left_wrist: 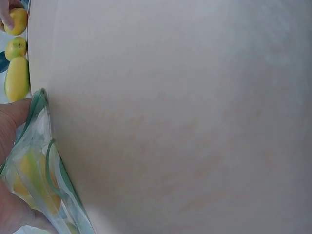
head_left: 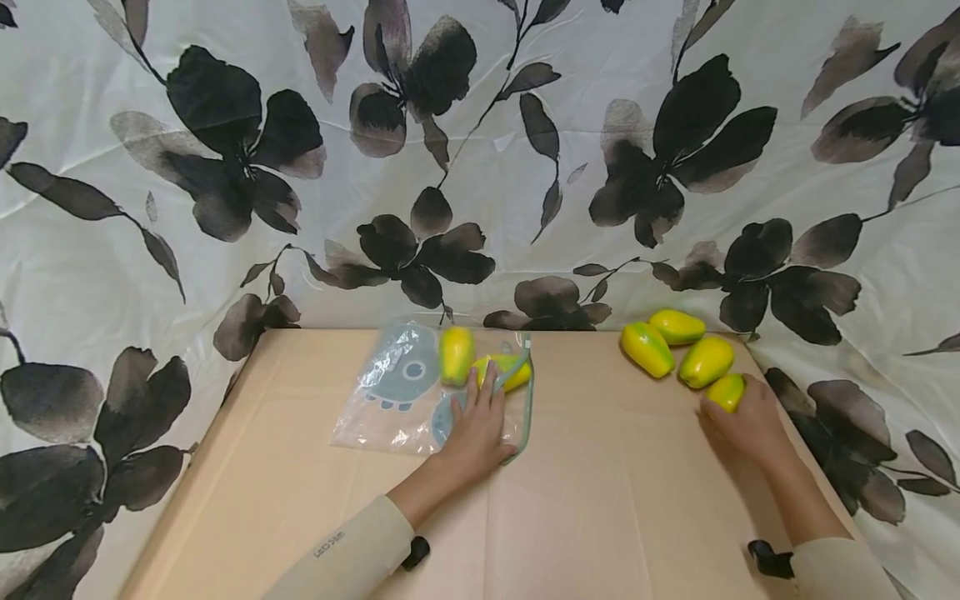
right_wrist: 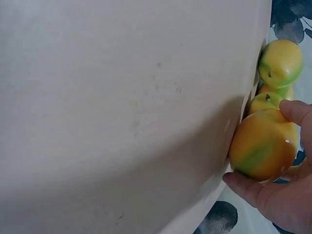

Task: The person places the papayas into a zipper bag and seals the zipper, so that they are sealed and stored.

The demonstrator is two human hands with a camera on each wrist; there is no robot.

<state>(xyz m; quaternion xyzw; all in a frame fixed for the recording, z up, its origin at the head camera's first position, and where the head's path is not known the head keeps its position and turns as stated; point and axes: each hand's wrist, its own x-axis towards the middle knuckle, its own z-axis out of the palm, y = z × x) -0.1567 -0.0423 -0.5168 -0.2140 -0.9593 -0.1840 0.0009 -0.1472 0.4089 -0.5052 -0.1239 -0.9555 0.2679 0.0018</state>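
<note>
Tan board (head_left: 585, 475) here, clear bag (head_left: 401, 375) far left of centre, left hand (head_left: 471, 433) across it, fingers outstretched; far right, right hand (head_left: 756, 418), fingers clamped on one fruit (head_left: 726, 392)! Three more fruits (head_left: 707, 362) just beyond, two bagged.

Table (head_left: 585, 500): bag (head_left: 397, 425) lying at 11 o'clock, loose fruits (head_left: 707, 362) at 2

The bag is holding 2 fruits (head_left: 457, 354), the left hand (head_left: 474, 429) resting on its 4 o'clock side. At 4 o'clock of 3 loose fruits, the right hand (head_left: 752, 423) is holding another fruit (head_left: 725, 392). Cloth (head_left: 525, 183) is stretching behind the table, at 12.
</note>
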